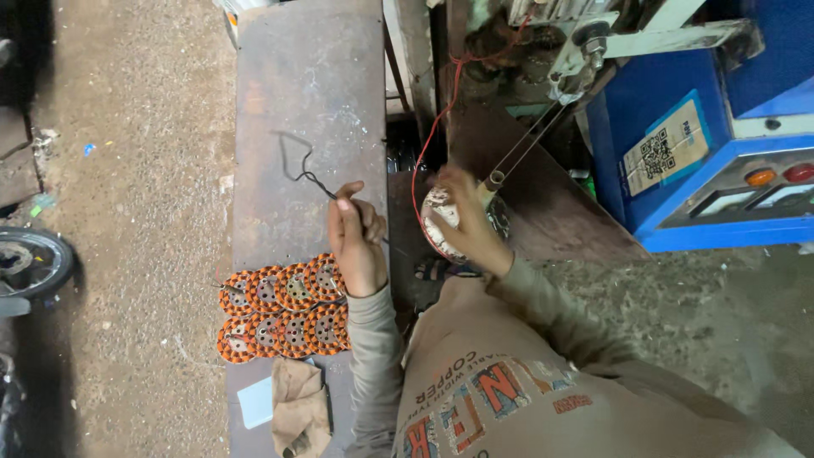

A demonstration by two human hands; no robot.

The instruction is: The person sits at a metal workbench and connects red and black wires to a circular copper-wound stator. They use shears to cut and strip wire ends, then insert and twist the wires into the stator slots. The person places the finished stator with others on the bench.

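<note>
My left hand (356,242) rests over the near part of a long rusty metal bench (309,93) and pinches a twisted black wire (298,170) whose loose end loops up across the bench top. My right hand (468,222) is closed around a round white, worn drum-like part (439,222) beside the bench. A thin red wire (432,127) curves up from that part toward the machine above. Just left of my left wrist lie several round stators wound with orange copper wire (284,309), set in two rows.
A blue machine (678,153) with coloured buttons stands at the right, with a metal arm and thin rods (543,127) reaching down to the round part. A crumpled brown cloth (298,411) and a white card (255,402) lie on the bench's near end. A wheel (30,263) sits on the gravelly floor, left.
</note>
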